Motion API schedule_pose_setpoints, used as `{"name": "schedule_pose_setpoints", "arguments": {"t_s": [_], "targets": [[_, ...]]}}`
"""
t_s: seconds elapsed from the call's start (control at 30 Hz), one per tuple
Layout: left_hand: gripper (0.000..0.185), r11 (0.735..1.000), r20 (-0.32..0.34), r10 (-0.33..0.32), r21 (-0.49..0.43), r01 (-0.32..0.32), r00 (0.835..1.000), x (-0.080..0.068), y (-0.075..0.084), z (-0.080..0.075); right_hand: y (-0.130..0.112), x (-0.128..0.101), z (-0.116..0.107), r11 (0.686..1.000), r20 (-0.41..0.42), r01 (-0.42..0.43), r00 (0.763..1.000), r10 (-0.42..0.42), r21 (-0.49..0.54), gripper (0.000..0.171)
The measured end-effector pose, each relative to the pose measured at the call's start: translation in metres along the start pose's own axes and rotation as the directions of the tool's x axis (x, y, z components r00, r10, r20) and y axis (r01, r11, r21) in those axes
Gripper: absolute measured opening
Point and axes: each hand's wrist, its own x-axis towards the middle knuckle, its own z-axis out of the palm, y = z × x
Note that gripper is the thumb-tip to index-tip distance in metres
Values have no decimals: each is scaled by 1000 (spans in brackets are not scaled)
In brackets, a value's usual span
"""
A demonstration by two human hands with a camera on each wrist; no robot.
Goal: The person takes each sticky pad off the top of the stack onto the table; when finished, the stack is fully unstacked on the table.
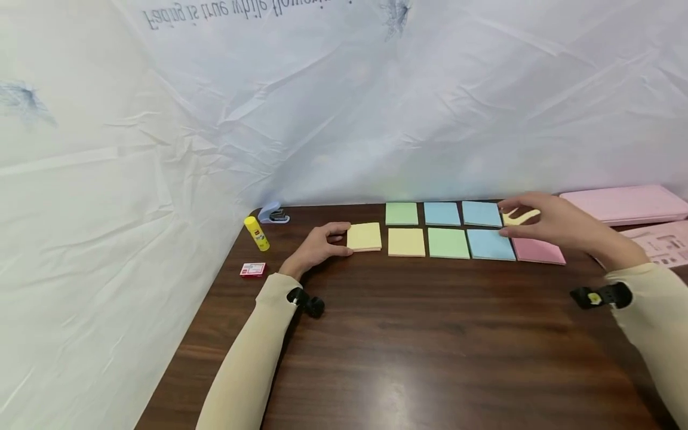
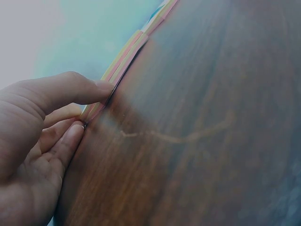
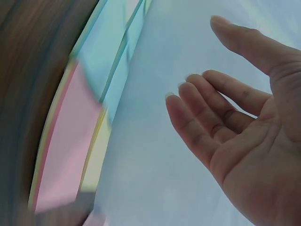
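Sticky note pads lie in two rows on a dark wood table [image 1: 403, 334]. My left hand [image 1: 318, 246] pinches the yellow-topped stack of sticky notes [image 1: 364, 236] at the left end, thumb on the near corner and fingers behind. Yellow and pink layers show along its side [image 2: 123, 61] in the left wrist view. Over the right end hovers my right hand [image 1: 553, 224], fingers loosely bent and nothing between them. Beneath it are a pink pad [image 3: 68, 146], blue pads [image 1: 490, 243] and a partly hidden yellow pad [image 3: 96, 157].
To the left are a yellow glue stick [image 1: 257, 233], a pale blue stapler [image 1: 273, 214] and a small red-and-white box [image 1: 252, 270]. A pink flat case [image 1: 623, 202] and a pink printed packet [image 1: 663, 243] lie at right. White sheeting [image 1: 333, 119] hangs behind the table.
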Motion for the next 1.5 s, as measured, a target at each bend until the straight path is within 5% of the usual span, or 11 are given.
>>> {"name": "schedule_pose_setpoints", "arguments": {"t_s": [0.33, 0.67, 1.1, 1.5], "targets": [[66, 1000, -4, 6, 6, -6, 1000, 4, 0, 6, -59, 53, 45, 982, 158, 160, 972, -175, 100, 61], [66, 1000, 4, 5, -2, -5, 1000, 7, 2, 9, -92, 100, 92, 974, 262, 217, 938, -228, 70, 67], [65, 1000, -7, 2, -4, -2, 1000, 7, 2, 9, -108, 138, 133, 983, 370, 182, 913, -173, 10, 80], [65, 1000, -11, 4, -7, -4, 1000, 7, 3, 8, -111, 146, 142, 985, 398, 161, 909, -126, -55, 79]]}}
